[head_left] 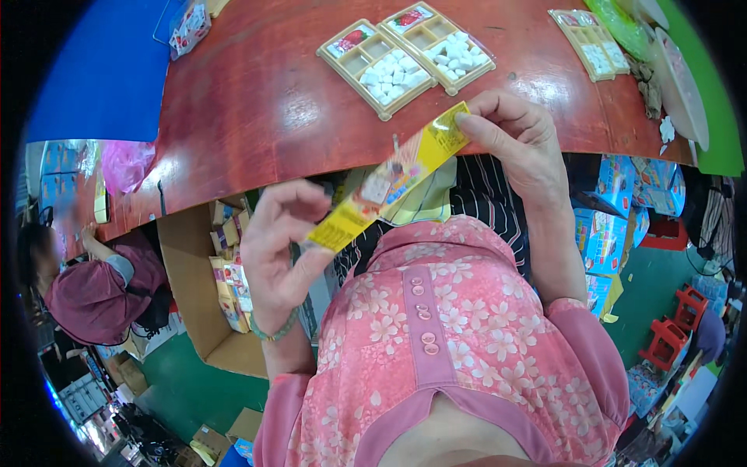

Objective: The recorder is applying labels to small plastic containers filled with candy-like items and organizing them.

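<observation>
A long yellow printed card strip (381, 183) is stretched at a slant between my two hands, in front of the table edge. My right hand (517, 136) pinches its upper end between thumb and fingers. At the lower end, the thumb and a finger of my left hand (282, 245) close on the strip; the other fingers are raised and slightly blurred. Beyond the strip, two beige compartment trays (376, 70) (440, 48) lie side by side on the table. Each has white chunky pieces in one large section and a strawberry picture in a corner section.
The red table (257, 101) also carries more trays (591, 47) beside a pale bowl (678, 86) at right. An open cardboard box (194, 288) with packed items stands below left. Blue boxes (603, 233) are stacked at right. Another person (97, 292) sits at far left.
</observation>
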`<state>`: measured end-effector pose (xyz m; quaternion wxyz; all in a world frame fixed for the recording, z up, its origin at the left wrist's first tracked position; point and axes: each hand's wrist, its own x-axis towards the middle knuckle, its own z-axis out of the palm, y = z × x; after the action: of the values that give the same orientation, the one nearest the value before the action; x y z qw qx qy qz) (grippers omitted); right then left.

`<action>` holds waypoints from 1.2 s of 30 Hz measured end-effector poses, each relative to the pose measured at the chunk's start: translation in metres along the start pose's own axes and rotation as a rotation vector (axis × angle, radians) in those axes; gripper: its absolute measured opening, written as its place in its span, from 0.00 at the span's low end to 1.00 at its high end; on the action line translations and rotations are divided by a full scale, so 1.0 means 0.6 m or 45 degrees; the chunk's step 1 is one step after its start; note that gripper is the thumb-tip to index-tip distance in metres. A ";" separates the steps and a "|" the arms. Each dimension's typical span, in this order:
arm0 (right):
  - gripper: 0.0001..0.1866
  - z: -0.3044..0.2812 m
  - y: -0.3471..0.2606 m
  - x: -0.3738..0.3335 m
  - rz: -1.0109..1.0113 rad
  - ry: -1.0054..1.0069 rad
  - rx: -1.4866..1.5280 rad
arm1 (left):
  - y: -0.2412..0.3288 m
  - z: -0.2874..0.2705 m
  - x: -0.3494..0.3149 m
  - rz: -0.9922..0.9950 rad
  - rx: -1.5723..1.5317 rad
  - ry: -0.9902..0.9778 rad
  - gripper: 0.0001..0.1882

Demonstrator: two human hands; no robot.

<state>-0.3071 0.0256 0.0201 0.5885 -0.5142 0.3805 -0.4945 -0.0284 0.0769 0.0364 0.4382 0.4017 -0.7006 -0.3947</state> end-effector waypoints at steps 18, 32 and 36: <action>0.07 0.055 0.006 0.050 -0.609 -0.227 -1.458 | -0.064 -0.052 0.058 -0.103 -0.279 -0.362 0.16; 0.09 0.076 0.022 0.045 -0.444 -0.285 -1.543 | -0.066 -0.063 0.042 -0.219 -0.456 -0.308 0.18; 0.10 0.095 0.021 0.034 -0.450 -0.297 -1.524 | -0.069 -0.077 0.015 -0.286 -0.505 -0.181 0.17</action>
<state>-0.2456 0.0188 0.0196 0.1461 -0.8598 0.4338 -0.2264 0.0207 0.0443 0.0157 0.4114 0.3544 -0.5895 -0.5980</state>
